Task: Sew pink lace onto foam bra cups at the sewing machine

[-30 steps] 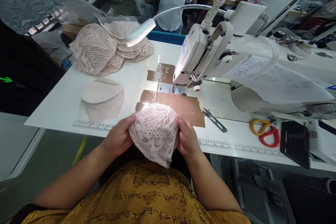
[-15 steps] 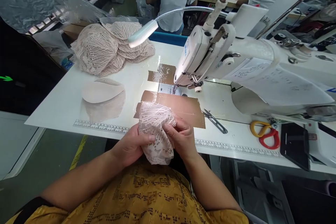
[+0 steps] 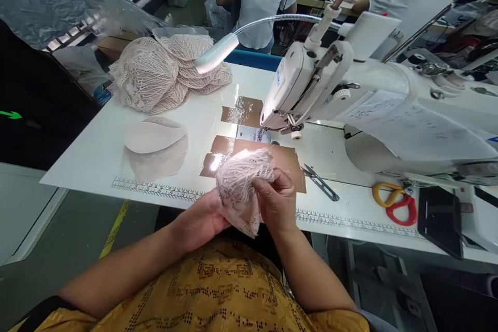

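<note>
A pale pink lace bra cup (image 3: 243, 179) is in my hands in front of the sewing machine, just over the table's front edge. My right hand (image 3: 277, 202) pinches its right side between thumb and fingers. Along its lower left, my left hand (image 3: 202, 220) cradles the lace from beneath, palm turned up, with the fingertips hidden behind the fabric. Behind the lace lies a brown taped patch (image 3: 286, 161) on the tabletop. The sewing machine (image 3: 288, 88) stands beyond, its needle and presser foot above the metal plate (image 3: 249, 134).
A pile of lace cups (image 3: 150, 72) lies back left, near smooth beige cup pieces (image 3: 155, 140). Thread snips (image 3: 321, 184), red and yellow scissors (image 3: 400, 207) and a dark phone-like slab (image 3: 439, 218) sit right. A lamp (image 3: 218, 53) arches overhead. Co-workers (image 3: 259, 0) are behind.
The lace cup has turned and shifted right and up. My left thumb has left its front, and that hand is now beneath it. My right hand still pinches the edge.
</note>
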`<state>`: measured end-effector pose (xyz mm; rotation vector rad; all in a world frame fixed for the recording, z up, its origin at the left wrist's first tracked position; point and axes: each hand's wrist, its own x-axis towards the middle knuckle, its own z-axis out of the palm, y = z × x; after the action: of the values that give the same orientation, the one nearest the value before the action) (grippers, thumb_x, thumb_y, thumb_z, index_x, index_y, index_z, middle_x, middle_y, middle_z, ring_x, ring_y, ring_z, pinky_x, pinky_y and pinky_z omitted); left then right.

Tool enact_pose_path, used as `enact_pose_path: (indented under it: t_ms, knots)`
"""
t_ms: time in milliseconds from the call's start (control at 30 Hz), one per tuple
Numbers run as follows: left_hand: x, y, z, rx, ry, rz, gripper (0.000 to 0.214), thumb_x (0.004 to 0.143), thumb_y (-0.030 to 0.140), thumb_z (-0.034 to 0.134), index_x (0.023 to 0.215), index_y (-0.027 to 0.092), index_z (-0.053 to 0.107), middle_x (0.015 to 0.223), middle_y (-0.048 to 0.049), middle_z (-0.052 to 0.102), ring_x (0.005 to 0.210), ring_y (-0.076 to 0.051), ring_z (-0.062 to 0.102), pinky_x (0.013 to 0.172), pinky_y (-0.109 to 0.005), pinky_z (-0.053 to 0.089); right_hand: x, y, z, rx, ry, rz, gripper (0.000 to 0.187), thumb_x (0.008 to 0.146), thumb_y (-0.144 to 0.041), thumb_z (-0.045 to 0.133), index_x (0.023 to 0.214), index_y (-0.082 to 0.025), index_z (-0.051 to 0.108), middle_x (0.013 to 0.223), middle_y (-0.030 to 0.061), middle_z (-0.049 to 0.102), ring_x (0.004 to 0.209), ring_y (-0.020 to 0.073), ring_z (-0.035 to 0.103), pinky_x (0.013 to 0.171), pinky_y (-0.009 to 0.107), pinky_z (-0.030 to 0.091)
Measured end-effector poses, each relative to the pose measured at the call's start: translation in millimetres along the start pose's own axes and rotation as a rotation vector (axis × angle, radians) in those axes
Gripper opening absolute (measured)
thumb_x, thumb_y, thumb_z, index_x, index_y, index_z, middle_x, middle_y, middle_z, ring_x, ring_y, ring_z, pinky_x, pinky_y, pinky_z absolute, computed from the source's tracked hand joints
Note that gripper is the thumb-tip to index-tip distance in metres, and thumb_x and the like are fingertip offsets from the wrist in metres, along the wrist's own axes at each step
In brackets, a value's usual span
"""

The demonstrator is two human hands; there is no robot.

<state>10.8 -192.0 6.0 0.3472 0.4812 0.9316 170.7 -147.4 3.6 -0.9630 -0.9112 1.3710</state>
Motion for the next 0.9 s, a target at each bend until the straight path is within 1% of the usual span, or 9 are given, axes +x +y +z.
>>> enact_pose_path:
  t_ms: [200, 300, 400, 467, 533, 600, 667, 800, 900]
  knots:
    - [6.8, -9.8, 3.1, 0.096, 0.207, -0.01, 0.035, 0.054, -0.003, 0.071, 0.083, 0.018, 0.072, 0.071, 0.0006, 0.069, 0.066, -0.013, 0.063, 0.063, -0.021, 0.052, 3.1, -0.6, -0.1, 0.031, -0.012, 0.074, 0.027, 0.059, -0.036, 0.085, 0.059, -0.022, 0.063, 0.066, -0.0024, 0.067, 0.062, 0.014, 0.058, 0.064, 0.03, 0.052]
    - [-1.7, 1.0, -8.7, 0.212, 0.071, -0.043, 0.009, 0.067, 0.008, 0.072, 0.066, 0.014, 0.065, 0.056, 0.0002, 0.059, 0.05, -0.008, 0.051, 0.05, -0.018, 0.043, 11.8, -9.5, -8.2, 0.057, 0.094, 0.049, 0.031, 0.055, -0.039, 0.086, 0.059, -0.022, 0.061, 0.064, -0.0032, 0.066, 0.06, 0.0144, 0.058, 0.065, 0.032, 0.052]
    - [-17.8, 25.2, -23.1, 0.385, -0.179, -0.039, 0.032, 0.08, 0.02, 0.069, 0.053, 0.014, 0.053, 0.049, 0.0009, 0.048, 0.044, -0.006, 0.04, 0.045, -0.019, 0.035, 16.7, -16.4, -15.9, 0.037, 0.082, 0.056, 0.031, 0.055, -0.039, 0.087, 0.063, -0.023, 0.061, 0.069, -0.0022, 0.068, 0.062, 0.0152, 0.06, 0.064, 0.032, 0.053]
    - [-26.8, 45.0, -26.6, 0.572, -0.201, 0.122, 0.027, 0.084, 0.021, 0.066, 0.059, 0.016, 0.055, 0.057, -0.0009, 0.053, 0.052, -0.009, 0.047, 0.051, -0.021, 0.041, 15.9, -18.2, -16.9, 0.016, -0.041, 0.083, 0.029, 0.057, -0.036, 0.087, 0.064, -0.023, 0.063, 0.069, -0.0025, 0.068, 0.062, 0.0144, 0.06, 0.062, 0.03, 0.052]
    - [-30.0, 62.2, -22.9, 0.838, -0.076, 0.375, 0.005, 0.082, 0.022, 0.069, 0.086, 0.02, 0.066, 0.088, -0.0059, 0.064, 0.082, -0.017, 0.06, 0.074, -0.027, 0.051, 12.1, -18.6, -13.5, -0.046, -0.232, 0.114, 0.023, 0.061, -0.031, 0.086, 0.067, -0.023, 0.066, 0.07, -0.0026, 0.068, 0.064, 0.0134, 0.06, 0.062, 0.027, 0.051]
    - [-26.5, 73.4, -14.8, 1.139, -0.006, 0.53, 0.049, 0.073, 0.025, 0.079, 0.119, 0.024, 0.061, 0.124, -0.0088, 0.058, 0.117, -0.025, 0.053, 0.101, -0.036, 0.045, 6.9, -18.9, -7.5, -0.125, -0.422, 0.138, 0.016, 0.069, -0.029, 0.082, 0.072, -0.022, 0.068, 0.073, -0.0018, 0.068, 0.066, 0.013, 0.06, 0.063, 0.026, 0.051]
    - [-18.6, 78.1, -7.0, 1.352, -0.035, 0.484, 0.067, 0.069, 0.028, 0.082, 0.13, 0.024, 0.053, 0.132, -0.009, 0.054, 0.121, -0.026, 0.05, 0.104, -0.037, 0.042, 2.1, -19.8, -2.0, -0.198, -0.544, 0.132, 0.011, 0.076, -0.029, 0.077, 0.079, -0.022, 0.069, 0.077, -0.0008, 0.068, 0.069, 0.013, 0.061, 0.064, 0.026, 0.05]
    - [-3.4, 73.4, -1.7, 1.39, -0.114, 0.241, 0.02, 0.084, 0.031, 0.067, 0.096, 0.016, 0.061, 0.08, 0.0016, 0.057, 0.068, -0.011, 0.052, 0.06, -0.021, 0.043, -1.6, -22.5, 1.6, -0.363, -0.618, 0.0, 0.014, 0.079, -0.03, 0.074, 0.091, -0.024, 0.069, 0.088, 0.0014, 0.07, 0.08, 0.0158, 0.064, 0.072, 0.029, 0.051]
    - [1.3, 67.1, -1.6, 1.372, -0.134, 0.246, 0.017, 0.084, 0.028, 0.067, 0.081, 0.015, 0.057, 0.069, 0.0054, 0.047, 0.06, -0.007, 0.041, 0.053, -0.018, 0.034, -0.5, -23.8, 2.4, -0.473, -0.536, -0.133, 0.01, 0.078, -0.029, 0.075, 0.082, -0.022, 0.068, 0.086, 0.0018, 0.069, 0.079, 0.0159, 0.064, 0.071, 0.029, 0.05]
